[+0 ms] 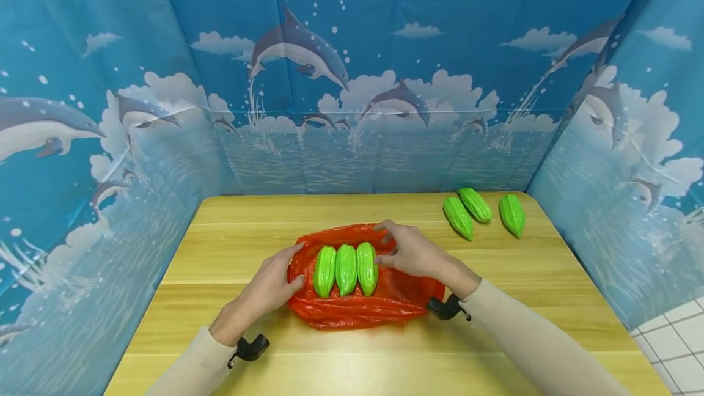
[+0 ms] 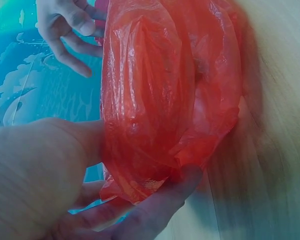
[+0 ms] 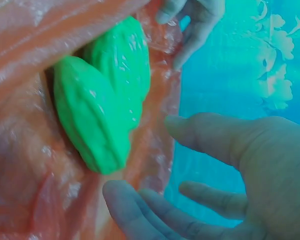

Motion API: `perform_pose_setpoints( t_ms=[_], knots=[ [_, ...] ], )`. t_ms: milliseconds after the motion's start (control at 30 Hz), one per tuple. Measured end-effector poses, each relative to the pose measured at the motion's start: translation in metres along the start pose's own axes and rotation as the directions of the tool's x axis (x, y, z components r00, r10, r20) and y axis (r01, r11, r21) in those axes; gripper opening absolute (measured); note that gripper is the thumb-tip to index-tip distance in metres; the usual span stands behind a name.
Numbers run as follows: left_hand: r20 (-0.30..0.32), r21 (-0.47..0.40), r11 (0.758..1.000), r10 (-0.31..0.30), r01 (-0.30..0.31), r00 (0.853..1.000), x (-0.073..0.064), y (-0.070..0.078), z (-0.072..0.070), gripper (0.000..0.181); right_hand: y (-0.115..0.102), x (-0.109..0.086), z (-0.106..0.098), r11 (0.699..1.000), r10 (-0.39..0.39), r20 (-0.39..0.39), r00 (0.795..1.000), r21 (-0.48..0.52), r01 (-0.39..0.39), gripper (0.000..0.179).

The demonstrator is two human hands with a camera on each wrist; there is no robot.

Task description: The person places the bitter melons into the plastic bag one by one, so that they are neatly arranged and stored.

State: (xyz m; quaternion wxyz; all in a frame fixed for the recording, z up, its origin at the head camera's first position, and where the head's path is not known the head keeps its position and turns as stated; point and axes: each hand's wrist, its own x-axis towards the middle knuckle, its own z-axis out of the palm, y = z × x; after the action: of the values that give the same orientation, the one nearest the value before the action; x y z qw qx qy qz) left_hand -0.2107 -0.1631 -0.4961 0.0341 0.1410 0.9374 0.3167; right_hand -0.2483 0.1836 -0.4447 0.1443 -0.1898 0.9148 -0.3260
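Observation:
Three green, ridged, gourd-like pieces with pointed ends [image 1: 346, 269] lie side by side on a spread red plastic bag [image 1: 357, 315]. My left hand [image 1: 269, 283] holds the bag's left end, thumb and fingers around its edge; in the left wrist view the thin plastic [image 2: 145, 90] lies between them. Over the bag's right part is my right hand [image 1: 415, 252], fingers spread and slightly bent, thumb near the rightmost green piece. In the right wrist view a gap shows between the right hand [image 3: 205, 185] and the green pieces [image 3: 95, 115]; a bag fold partly covers them.
Three more green ridged pieces [image 1: 475, 205] lie at the back right of the wooden table [image 1: 231, 261]. A blue dolphin-print curtain [image 1: 374, 157] stands along the back and both sides. White tiles [image 1: 673, 338] show at the lower right.

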Motion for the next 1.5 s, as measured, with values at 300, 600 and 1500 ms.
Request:
perform_pose_setpoints(
  t_ms=[300,600,1500],
  knots=[
    [0.006,-0.002,1.0,-0.004,0.004,1.0,-0.001,-0.001,0.002,0.073,0.011,-0.001,-0.024,1.0,-0.004,-0.11,0.994,-0.003,0.004,0.063],
    [0.011,0.001,1.0,-0.009,0.009,1.0,0.0,-0.002,-0.001,0.073,0.029,-0.002,-0.051,0.999,0.016,-0.19,0.982,0.031,-0.01,0.061],
    [0.04,-0.028,1.0,-0.011,0.012,0.999,0.0,-0.006,0.004,0.079,0.129,-0.005,-0.09,0.979,0.197,-0.276,0.941,-0.003,-0.206,0.067]
  ],
)
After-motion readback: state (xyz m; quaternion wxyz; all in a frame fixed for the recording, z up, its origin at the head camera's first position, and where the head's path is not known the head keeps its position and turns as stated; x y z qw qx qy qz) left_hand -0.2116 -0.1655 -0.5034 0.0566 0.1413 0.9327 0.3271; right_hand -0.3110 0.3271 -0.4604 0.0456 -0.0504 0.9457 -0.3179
